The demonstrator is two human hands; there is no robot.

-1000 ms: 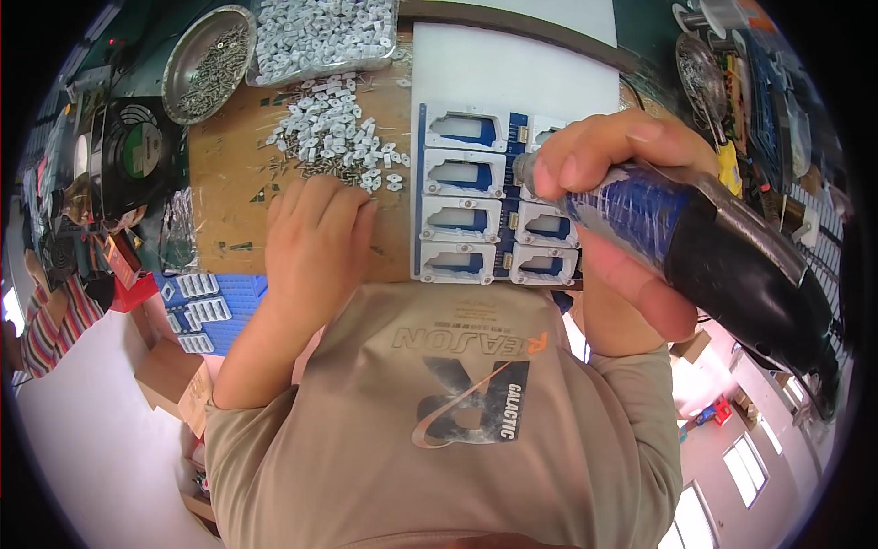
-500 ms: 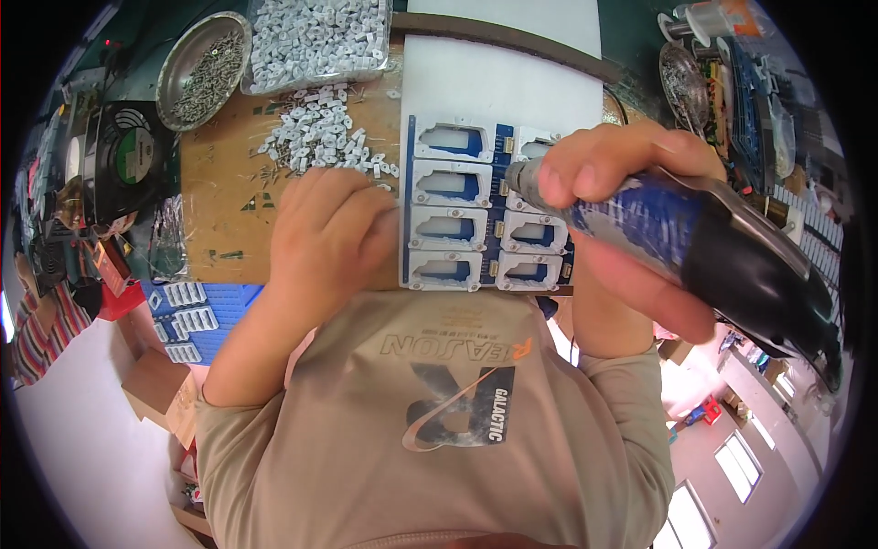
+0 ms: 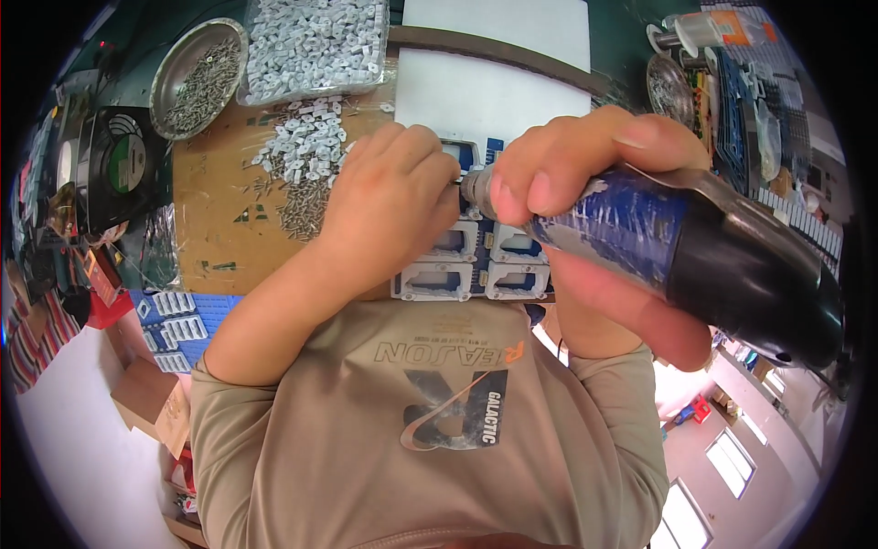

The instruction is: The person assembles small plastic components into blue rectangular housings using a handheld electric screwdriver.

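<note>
My right hand (image 3: 599, 165) is wrapped round a blue and black electric screwdriver (image 3: 631, 229), whose nose points left over a blue circuit board (image 3: 482, 256). White plastic frames (image 3: 437, 281) sit on that board in two columns, partly covered by my hands. Close to the screwdriver's tip, my left hand (image 3: 389, 197) has its fingers curled together above the left column. What its fingertips hold, if anything, is hidden. Beside this hand lie a heap of small screws (image 3: 304, 210) and a pile of small white plastic pieces (image 3: 306, 142).
A clear box (image 3: 315, 46) full of white plastic pieces stands at the back, next to a metal bowl (image 3: 199, 80) of screws. A white sheet (image 3: 489, 96) lies behind the board, crossed by a dark strip (image 3: 494, 53). At left is a black fan (image 3: 128, 160).
My left hand has moved right, from the screw heap to the board by the screwdriver's tip. The screwdriver has shifted slightly left in my right hand. The screw heap now shows.
</note>
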